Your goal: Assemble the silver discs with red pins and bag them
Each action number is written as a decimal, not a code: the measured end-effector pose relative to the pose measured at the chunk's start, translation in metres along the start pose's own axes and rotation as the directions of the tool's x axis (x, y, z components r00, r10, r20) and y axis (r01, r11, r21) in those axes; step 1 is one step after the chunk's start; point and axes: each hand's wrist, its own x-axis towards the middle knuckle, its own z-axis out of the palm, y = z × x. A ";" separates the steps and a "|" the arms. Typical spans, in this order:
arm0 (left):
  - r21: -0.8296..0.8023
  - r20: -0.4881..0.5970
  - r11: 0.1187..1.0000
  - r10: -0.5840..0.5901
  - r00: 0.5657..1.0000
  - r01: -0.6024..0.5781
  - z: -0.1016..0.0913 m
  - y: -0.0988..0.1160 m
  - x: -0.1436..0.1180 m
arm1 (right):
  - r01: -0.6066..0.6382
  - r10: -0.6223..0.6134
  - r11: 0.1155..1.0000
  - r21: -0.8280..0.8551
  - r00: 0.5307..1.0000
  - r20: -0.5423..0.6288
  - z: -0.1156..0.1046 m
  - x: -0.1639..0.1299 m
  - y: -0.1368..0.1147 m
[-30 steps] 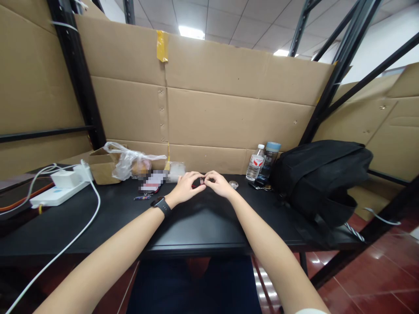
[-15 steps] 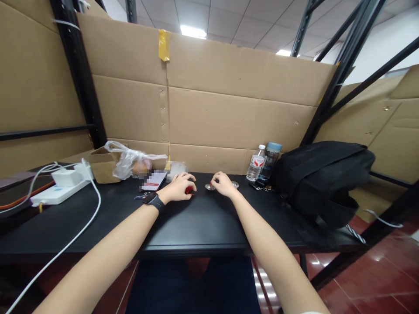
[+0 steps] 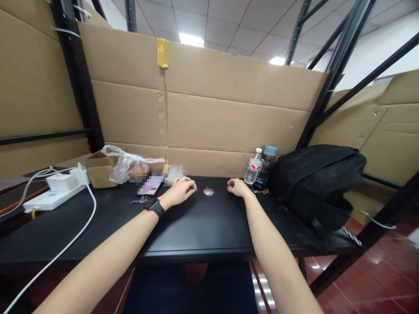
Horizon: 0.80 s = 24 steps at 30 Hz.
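Near frame centre, a small silver disc (image 3: 208, 191) lies on the black surface (image 3: 203, 222) between both hands. The left hand (image 3: 180, 192), curled around something red, sits just left of it, nearer; the right hand (image 3: 236, 188), loosely closed, rests farther right.

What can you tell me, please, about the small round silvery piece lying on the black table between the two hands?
The small round silvery disc lies flat on the black table, near its far edge. It looks like shiny metal or clear plastic; it is too small to tell which. A short red bit shows at its top. Neither the left hand nor the right hand touches it; it sits apart between them.
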 end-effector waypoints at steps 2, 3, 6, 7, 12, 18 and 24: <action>-0.011 -0.026 1.000 -0.005 1.000 0.005 -0.001 0.001 0.002 | 0.009 -0.009 1.000 0.007 1.000 -0.005 0.001 0.000 0.002; -0.012 -0.035 1.000 -0.008 0.999 0.008 -0.002 0.001 0.003 | 0.011 -0.011 1.000 0.010 1.000 -0.014 0.000 0.000 0.002; -0.024 -0.082 0.999 -0.042 0.996 0.040 -0.002 0.001 0.005 | 0.016 -0.015 1.000 0.020 0.999 -0.031 -0.002 -0.001 0.003; -0.031 -0.103 0.998 -0.057 0.993 0.054 -0.002 0.001 0.005 | 0.016 -0.015 1.000 0.021 0.999 -0.029 -0.003 -0.001 0.003; -0.044 -0.163 0.995 -0.099 0.982 0.093 -0.004 0.006 0.005 | 0.009 -0.009 1.000 0.025 1.000 -0.022 -0.008 -0.003 0.003; -0.087 -0.174 0.989 -0.133 0.976 0.120 -0.004 0.012 0.004 | 0.088 -0.069 0.981 0.172 0.991 -0.115 -0.013 -0.004 -0.009; -0.081 -0.233 0.988 -0.150 0.961 0.135 -0.001 0.017 0.007 | 0.298 -0.234 0.710 0.638 0.954 -0.185 -0.001 -0.012 -0.072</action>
